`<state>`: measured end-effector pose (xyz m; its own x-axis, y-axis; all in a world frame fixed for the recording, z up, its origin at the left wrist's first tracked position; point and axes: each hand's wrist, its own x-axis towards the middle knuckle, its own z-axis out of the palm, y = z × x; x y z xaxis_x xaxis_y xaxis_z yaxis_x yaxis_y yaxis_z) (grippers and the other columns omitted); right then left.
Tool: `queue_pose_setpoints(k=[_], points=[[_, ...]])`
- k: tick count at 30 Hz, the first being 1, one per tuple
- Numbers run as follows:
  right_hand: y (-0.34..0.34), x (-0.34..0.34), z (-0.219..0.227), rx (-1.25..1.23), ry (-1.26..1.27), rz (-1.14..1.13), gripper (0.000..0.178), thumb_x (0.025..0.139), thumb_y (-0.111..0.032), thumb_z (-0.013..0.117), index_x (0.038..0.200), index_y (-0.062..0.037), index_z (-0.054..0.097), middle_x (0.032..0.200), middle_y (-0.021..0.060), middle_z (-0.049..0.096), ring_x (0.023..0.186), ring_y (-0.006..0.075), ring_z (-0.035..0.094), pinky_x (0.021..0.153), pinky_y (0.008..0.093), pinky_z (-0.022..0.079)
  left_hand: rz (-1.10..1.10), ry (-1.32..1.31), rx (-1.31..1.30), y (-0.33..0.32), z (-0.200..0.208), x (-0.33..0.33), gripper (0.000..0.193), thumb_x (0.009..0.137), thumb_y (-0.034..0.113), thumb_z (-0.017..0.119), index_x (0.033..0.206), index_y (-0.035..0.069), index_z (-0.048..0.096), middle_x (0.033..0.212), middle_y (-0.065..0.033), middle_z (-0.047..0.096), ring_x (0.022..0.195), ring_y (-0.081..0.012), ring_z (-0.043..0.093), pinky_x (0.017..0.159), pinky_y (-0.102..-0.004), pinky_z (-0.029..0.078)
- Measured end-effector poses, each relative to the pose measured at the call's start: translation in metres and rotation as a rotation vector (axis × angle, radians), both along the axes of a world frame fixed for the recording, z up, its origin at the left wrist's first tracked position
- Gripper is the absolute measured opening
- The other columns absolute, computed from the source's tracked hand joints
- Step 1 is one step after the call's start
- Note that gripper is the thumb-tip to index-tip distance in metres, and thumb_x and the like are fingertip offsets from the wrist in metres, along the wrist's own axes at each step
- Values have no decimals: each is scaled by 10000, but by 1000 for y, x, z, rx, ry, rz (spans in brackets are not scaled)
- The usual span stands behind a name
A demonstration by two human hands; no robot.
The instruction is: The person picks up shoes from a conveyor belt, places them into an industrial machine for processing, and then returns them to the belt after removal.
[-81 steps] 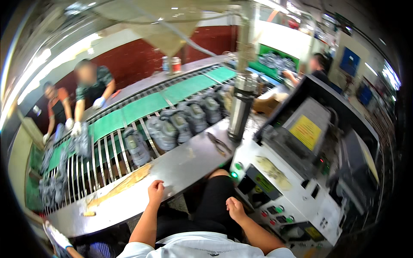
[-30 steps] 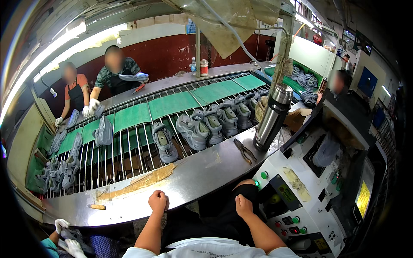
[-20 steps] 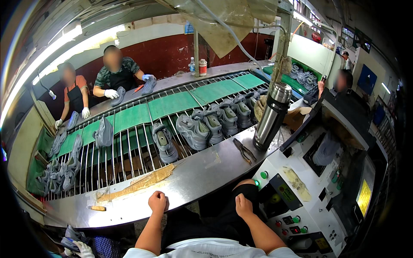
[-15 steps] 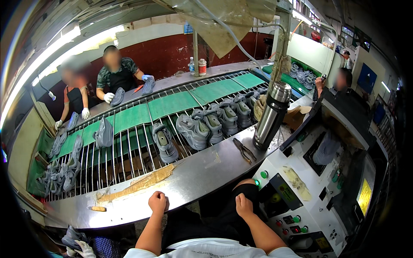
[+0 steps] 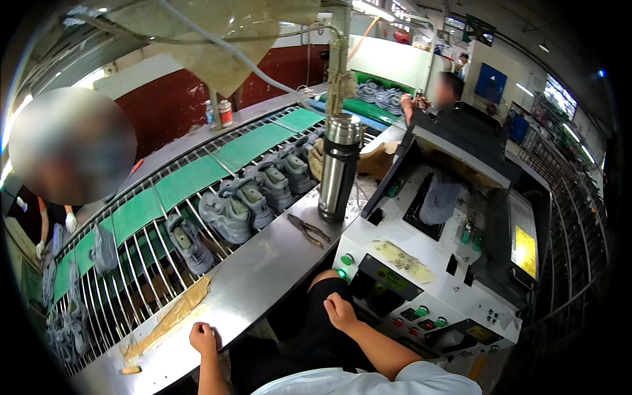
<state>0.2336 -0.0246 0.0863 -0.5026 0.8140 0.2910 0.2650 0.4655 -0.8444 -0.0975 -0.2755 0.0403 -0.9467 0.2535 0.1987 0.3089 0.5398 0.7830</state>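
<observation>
My left hand (image 5: pixel 203 337) is curled into a loose fist on the near edge of the metal table (image 5: pixel 263 270). My right hand (image 5: pixel 339 311), also curled closed, rests over my knee beside the white machine (image 5: pixel 388 289). Nothing shows in either fist. Between table and conveyor rods, a grey shoe (image 5: pixel 189 245) lies alone, with a row of grey shoes (image 5: pixel 253 201) to its right. Pliers (image 5: pixel 308 230) lie on the metal, close to a steel thermos (image 5: pixel 339 171) standing upright. Inside the machine's open top sits a grey shoe-shaped piece (image 5: pixel 439 197).
Green sheets (image 5: pixel 191 174) cover part of the rod conveyor (image 5: pixel 135 263). Brown tape (image 5: pixel 171 313) and a small wooden-coloured handle (image 5: pixel 130 370) are on the table's left. More shoes (image 5: pixel 69 329) pile up at far left. Co-workers stand across the conveyor and behind the machine.
My view has turned right, so the table and conveyor sit further left and more of the machine shows. Both hands stay closed in nearly the same places.
</observation>
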Motion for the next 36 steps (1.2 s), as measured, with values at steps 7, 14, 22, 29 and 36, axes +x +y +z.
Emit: queue_pose_setpoints(k=[7,14,22,29,36], points=[[129,73,93,511,113,-514,161,841,-123,617,757,-40,509,631,130,528,556,309,534,527,406,412,-15,3,-32,6,6,1,122,797,97,549,739,16,619,650,-112,611,596,-216,573,590,-332,460],[330,164,166,719,-440,-1228,471,746,-324,705,1117,-91,531,1047,161,584,995,355,562,853,452,449,-13,52,-14,6,1,0,130,796,94,542,723,9,607,620,-108,594,564,-216,556,565,-335,450],[366,175,200,-374,-562,-1297,1043,644,-494,697,1475,-129,183,1419,288,333,1281,430,400,1044,485,352,30,96,-34,1,8,2,111,783,64,552,709,3,608,616,-119,594,550,-230,554,556,-337,447],[289,150,222,-293,-343,-1374,940,721,-421,687,1457,-103,196,1403,239,376,1265,417,412,1012,482,389,44,10,-56,-2,19,6,106,777,98,576,737,22,637,640,-116,617,581,-239,585,588,-334,471],[186,171,156,364,378,-1271,875,712,-178,697,1445,-55,235,1348,198,409,1172,370,473,987,444,393,29,102,-108,1,21,17,104,761,105,582,718,42,652,640,-109,614,621,-253,596,615,-322,476]])
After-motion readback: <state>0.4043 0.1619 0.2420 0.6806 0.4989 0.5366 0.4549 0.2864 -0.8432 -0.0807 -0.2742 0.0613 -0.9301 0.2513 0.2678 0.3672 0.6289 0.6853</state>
